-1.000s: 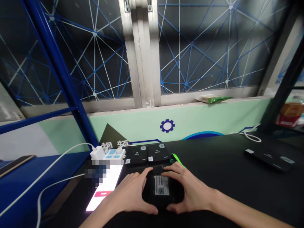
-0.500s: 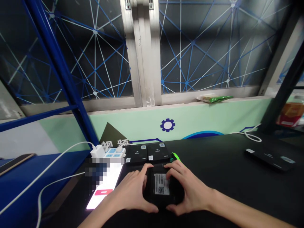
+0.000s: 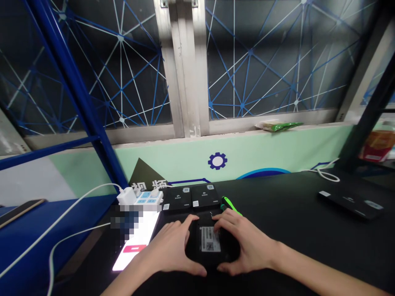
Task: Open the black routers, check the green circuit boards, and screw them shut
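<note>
Both my hands hold a black set-top box (image 3: 224,244) by its sides on the black table. A white printed label with a square code faces up. My left hand (image 3: 174,246) wraps the left side, with its thumb at the near edge and index finger at the far edge. Round the right side is my right hand (image 3: 243,240), its thumb also at the near edge and its fingers over the top near the label. Just beyond it lies a bright green and black tool handle (image 3: 231,205), partly hidden. Two more black boxes, a left one (image 3: 177,199) and a right one (image 3: 205,195), lie behind.
On the left, a lit phone-like screen (image 3: 140,236) lies before a white power strip (image 3: 149,198) with a charger (image 3: 126,196) and white cables. Another black box (image 3: 350,203) and a white cable loop (image 3: 328,176) are at right. A green packet (image 3: 279,126) rests on the window ledge.
My hands and the box stay almost in place. The right hand's fingers have shifted slightly, and more of the green handle shows behind it.
</note>
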`<action>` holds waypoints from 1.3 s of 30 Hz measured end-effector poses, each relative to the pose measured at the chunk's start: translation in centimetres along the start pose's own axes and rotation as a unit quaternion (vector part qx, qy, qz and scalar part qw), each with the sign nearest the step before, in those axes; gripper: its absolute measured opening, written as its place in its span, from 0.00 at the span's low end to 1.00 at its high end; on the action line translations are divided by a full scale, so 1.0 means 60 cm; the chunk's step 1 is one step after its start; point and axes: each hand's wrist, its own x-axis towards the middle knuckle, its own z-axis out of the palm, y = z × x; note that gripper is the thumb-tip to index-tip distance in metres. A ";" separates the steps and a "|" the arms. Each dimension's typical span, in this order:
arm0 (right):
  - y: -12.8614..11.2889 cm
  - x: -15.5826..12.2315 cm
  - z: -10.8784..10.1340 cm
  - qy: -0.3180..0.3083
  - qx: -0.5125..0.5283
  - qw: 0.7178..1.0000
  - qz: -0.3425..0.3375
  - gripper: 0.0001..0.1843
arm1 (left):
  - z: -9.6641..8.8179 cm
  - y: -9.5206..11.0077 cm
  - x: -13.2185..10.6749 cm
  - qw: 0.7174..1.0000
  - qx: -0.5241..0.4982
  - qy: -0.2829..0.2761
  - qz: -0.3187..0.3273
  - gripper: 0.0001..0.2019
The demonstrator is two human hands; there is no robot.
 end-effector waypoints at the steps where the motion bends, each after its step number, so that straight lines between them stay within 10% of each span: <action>1: 0.000 0.000 -0.001 -0.005 -0.001 1.000 0.002 0.35 | -0.001 0.001 0.000 1.000 0.004 -0.001 -0.003 0.56; 15: -0.016 -0.008 -0.028 -0.086 -0.025 0.996 0.028 0.44 | -0.007 -0.011 -0.005 0.999 0.032 -0.036 -0.013 0.56; 39: -0.023 -0.008 -0.022 -0.101 -0.001 0.994 0.030 0.31 | -0.011 -0.014 -0.004 0.998 0.034 -0.059 -0.009 0.54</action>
